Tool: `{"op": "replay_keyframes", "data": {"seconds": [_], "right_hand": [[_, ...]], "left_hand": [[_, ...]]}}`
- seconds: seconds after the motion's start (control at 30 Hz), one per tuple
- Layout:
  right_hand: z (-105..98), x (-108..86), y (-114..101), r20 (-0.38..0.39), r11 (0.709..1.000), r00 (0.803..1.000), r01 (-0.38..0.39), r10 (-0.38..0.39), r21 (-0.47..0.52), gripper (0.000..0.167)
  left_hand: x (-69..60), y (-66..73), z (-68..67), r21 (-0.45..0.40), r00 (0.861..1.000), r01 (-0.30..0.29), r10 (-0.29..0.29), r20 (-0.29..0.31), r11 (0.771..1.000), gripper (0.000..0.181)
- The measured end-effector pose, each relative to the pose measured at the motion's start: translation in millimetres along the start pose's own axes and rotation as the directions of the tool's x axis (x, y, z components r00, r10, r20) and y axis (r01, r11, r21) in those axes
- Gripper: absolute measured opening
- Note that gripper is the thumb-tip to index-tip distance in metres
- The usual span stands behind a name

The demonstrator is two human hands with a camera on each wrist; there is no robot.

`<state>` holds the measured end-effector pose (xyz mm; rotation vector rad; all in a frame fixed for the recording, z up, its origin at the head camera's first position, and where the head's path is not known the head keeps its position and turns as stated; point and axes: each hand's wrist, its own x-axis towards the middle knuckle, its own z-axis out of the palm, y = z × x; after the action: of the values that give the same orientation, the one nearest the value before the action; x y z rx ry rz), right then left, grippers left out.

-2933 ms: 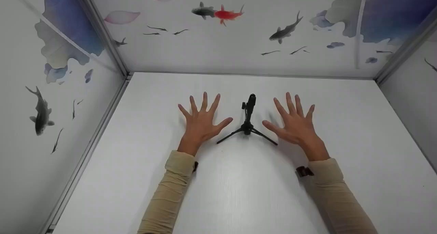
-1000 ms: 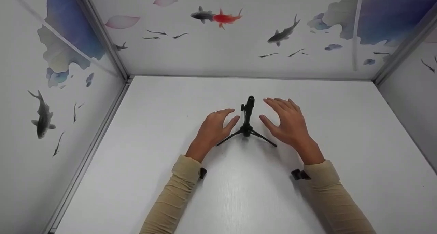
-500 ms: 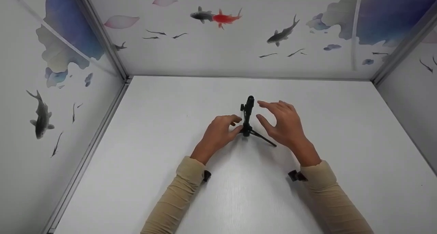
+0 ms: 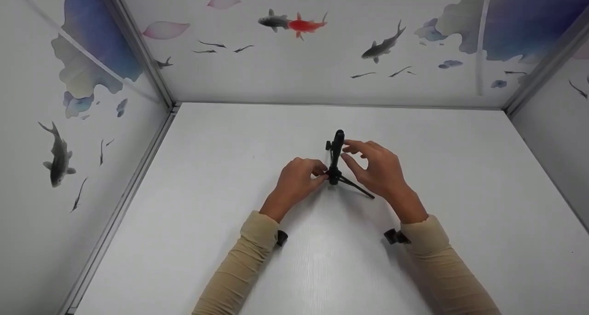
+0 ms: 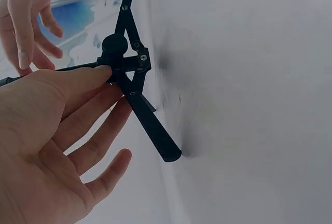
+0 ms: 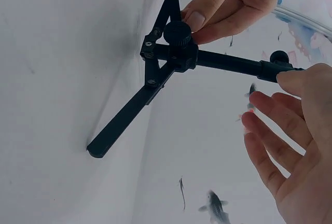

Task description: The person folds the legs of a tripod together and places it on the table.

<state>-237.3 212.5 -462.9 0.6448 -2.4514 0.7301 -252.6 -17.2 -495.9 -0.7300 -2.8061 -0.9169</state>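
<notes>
A small black tripod (image 4: 335, 161) stands upright on the white table, its legs spread. My left hand (image 4: 301, 179) pinches its hub, just below the post; in the left wrist view the thumb lies on the hub (image 5: 116, 60) beside a round knob (image 5: 114, 45), with fingers behind. My right hand (image 4: 379, 170) is at the upper post from the right, index fingertip and thumb tip at or very near it. In the right wrist view the right thumb (image 6: 293, 81) overlaps the upper tube (image 6: 267, 71), while the other fingers are loosely bent below it. The left hand hides one leg.
White walls with painted fish (image 4: 306, 25) and blue-grey lotus shapes enclose the table (image 4: 230, 131) at the back and sides. Metal rails (image 4: 124, 191) run along the left edge. Dark wrist devices (image 4: 395, 236) sit under both sleeve cuffs.
Both hands, first spread flat beside the tripod, have moved inward. The left has taken hold of the hub; the right has come up to the upper post. The tripod stays in place.
</notes>
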Motion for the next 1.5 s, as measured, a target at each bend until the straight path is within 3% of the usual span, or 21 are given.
{"op": "replay_keyframes", "data": {"seconds": [0.33,0.63,1.5], "right_hand": [[6.4,8.6,-1.2,0.033,0.992,0.999,-0.023,0.019,0.124,0.028],[6.1,11.1,-2.5,0.051,0.985,0.998,-0.041,0.033,0.165,0.024],[9.2,10.4,-4.3,0.075,0.983,0.996,-0.053,0.040,0.175,0.023]], "left_hand": [[2.7,3.0,3.7,0.057,1.000,0.019,-0.019,-0.011,0.998,0.018],[3.2,4.7,5.3,0.078,1.000,0.030,-0.031,0.001,0.996,0.017],[2.2,5.8,7.6,-0.012,0.999,0.034,-0.034,-0.004,0.999,0.012]]}}
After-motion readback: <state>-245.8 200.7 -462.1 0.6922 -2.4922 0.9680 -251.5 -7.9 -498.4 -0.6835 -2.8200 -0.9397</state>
